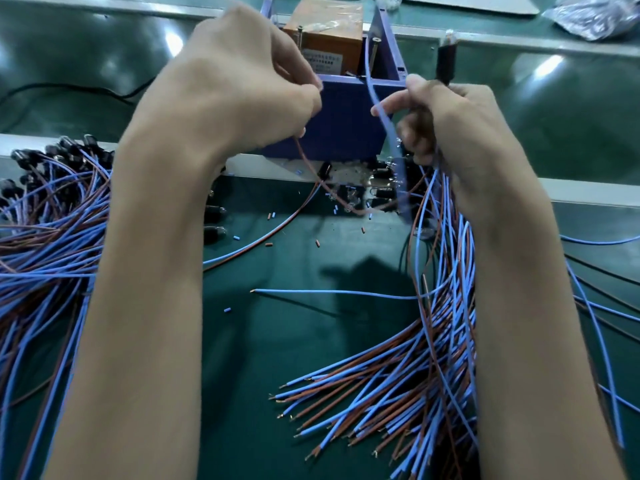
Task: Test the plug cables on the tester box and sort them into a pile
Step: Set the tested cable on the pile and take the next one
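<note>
my left hand (242, 91) pinching the brown wire (304, 157), right hand (460, 133) curled round the black plug (446, 64), blue wire (381, 109) over my finger, both just in front of the tester box (346, 123), cable pile (45, 237) off left

Qty on bench
2 bare hands: L hand (239, 88), R hand (464, 129); 1 blue plastic tester box (346, 119); 1 held black-plug cable (445, 62); 2 blue/brown cable heaps (45, 237) (381, 393).
</note>
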Available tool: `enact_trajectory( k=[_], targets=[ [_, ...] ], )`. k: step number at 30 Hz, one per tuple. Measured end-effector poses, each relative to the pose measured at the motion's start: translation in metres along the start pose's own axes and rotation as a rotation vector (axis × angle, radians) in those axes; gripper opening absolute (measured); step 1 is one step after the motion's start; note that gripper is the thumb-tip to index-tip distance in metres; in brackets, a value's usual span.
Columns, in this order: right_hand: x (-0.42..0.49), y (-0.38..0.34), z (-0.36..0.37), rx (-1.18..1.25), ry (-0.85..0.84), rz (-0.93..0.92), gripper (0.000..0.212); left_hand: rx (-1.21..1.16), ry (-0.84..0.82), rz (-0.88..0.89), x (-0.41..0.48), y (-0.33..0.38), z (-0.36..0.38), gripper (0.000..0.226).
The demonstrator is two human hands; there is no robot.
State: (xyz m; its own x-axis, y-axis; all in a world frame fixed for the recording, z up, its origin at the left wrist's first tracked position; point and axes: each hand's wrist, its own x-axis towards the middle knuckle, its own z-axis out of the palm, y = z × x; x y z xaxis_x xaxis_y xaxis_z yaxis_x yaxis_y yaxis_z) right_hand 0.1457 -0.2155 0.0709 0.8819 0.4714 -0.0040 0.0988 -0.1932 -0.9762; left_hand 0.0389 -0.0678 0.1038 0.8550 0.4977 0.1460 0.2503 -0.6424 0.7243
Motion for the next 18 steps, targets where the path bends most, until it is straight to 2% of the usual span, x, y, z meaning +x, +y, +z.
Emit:
enact_trajectory(
  k=[4, 6, 9, 12, 14, 16, 18],
  targets=[
    [0.003, 0.000, 0.000, -0.145, 0.045, 0.083, 0.049, 0.086, -0.101, 0.001, -0.006, 0.006, -0.003, 0.020],
    [0.003, 0.002, -0.002, -0.238, 0.100, 0.084, 0.053, 0.114, -0.071, 0.011, -0.005, 0.006, -0.003, 0.016],
    [0.002, 0.004, -0.005, -0.251, 0.127, 0.079, 0.058, 0.128, -0.003, 0.022, -0.001, 0.004, -0.003, 0.044],
    [0.000, 0.001, -0.007, -0.133, 0.109, 0.078, 0.059, 0.303, 0.061, 0.127, 0.003, 0.003, -0.002, 0.058],
    [-0.002, -0.002, -0.008, -0.004, 0.091, 0.082, 0.056, 0.325, -0.051, 0.217, 0.001, 0.008, 0.002, 0.063],
    [-0.004, -0.005, -0.011, 0.174, 0.084, 0.077, 0.048, 0.330, -0.303, 0.235, -0.003, 0.014, 0.009, 0.054],
    [-0.005, -0.007, -0.015, 0.346, 0.089, 0.057, 0.035, 0.447, -0.546, 0.175, -0.005, 0.016, 0.019, 0.061]
  ],
)
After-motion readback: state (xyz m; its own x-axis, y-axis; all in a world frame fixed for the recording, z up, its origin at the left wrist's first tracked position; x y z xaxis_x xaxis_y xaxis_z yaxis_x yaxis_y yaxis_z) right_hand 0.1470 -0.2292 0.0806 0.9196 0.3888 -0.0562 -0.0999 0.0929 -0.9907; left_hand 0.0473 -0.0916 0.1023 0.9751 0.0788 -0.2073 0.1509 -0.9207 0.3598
